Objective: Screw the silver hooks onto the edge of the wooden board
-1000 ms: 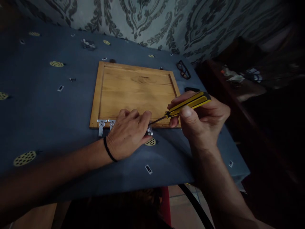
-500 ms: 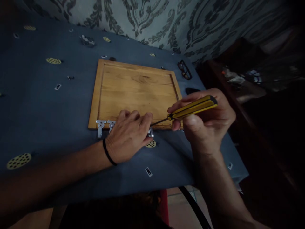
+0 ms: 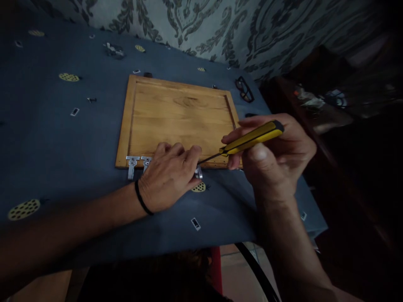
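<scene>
A wooden panel (image 3: 176, 117) lies flat on a blue patterned tablecloth (image 3: 47, 138). Metal hook brackets (image 3: 132, 163) stick out along its near edge. My left hand (image 3: 170, 178) rests over the near edge with its fingers curled down on a bracket that is mostly hidden under them. My right hand (image 3: 277, 155) is closed round a yellow and black screwdriver (image 3: 248, 138). The screwdriver's shaft slants down to the left, and its tip meets the fingertips of my left hand at the panel's edge.
Dark-framed glasses (image 3: 244, 89) lie by the panel's far right corner. Small metal parts (image 3: 113, 49) sit near the far wall, and a screw (image 3: 92, 100) lies left of the panel. The table edge runs close to my body. Dark furniture stands on the right.
The screwdriver handle has turned slightly in my right hand, and the hand has shifted a little. My left hand stays on the bracket.
</scene>
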A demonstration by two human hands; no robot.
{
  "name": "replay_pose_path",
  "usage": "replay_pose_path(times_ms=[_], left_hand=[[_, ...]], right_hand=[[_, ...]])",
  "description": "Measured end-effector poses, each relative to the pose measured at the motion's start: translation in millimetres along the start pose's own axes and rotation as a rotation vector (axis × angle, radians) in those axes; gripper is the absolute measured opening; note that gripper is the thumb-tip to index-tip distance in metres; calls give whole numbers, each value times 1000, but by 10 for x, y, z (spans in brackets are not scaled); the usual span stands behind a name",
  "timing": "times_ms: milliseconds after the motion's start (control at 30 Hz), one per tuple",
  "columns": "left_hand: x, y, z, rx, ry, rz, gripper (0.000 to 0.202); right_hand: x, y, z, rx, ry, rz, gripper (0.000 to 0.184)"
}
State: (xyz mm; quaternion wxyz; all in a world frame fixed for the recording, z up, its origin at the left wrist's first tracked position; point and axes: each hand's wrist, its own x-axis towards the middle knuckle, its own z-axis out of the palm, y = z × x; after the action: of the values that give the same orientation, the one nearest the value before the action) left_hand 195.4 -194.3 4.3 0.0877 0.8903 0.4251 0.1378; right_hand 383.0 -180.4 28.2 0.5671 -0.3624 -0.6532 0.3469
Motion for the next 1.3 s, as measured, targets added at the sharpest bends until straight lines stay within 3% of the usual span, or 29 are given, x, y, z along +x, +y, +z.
replay_pose_path(times_ms=[200,300,467,600,767,967,1067,1300], left_hand=[[-5,-2,-10,-9,-11,-5,45],[-5,-1,-16,-10,-11,-5,45],[2,-1,-16,12,-27,-3,47],[-3,-1,-5,3,-12,1,45],[-6,-1,-4,5,-7,-2,44],[2,-6,-4,1,-18,-7,45],[2,-11,-3,8,-21,-3,44],[1,-2,-13,-14,-34,-13,44]], right_hand=[[2,13,11,27,29,-54,14],[16,14,12,59,30,-83,17],[10,-14,-7,12,-11,-13,28],[-11,7,-5,-12,7,-32,16],[-22,24,18,114,-7,-59,22],[-35,-21,16,-12,-40,15,27],[-51,5,52,8,16,-55,16],[-60,19,160,-77,264,-197,18]])
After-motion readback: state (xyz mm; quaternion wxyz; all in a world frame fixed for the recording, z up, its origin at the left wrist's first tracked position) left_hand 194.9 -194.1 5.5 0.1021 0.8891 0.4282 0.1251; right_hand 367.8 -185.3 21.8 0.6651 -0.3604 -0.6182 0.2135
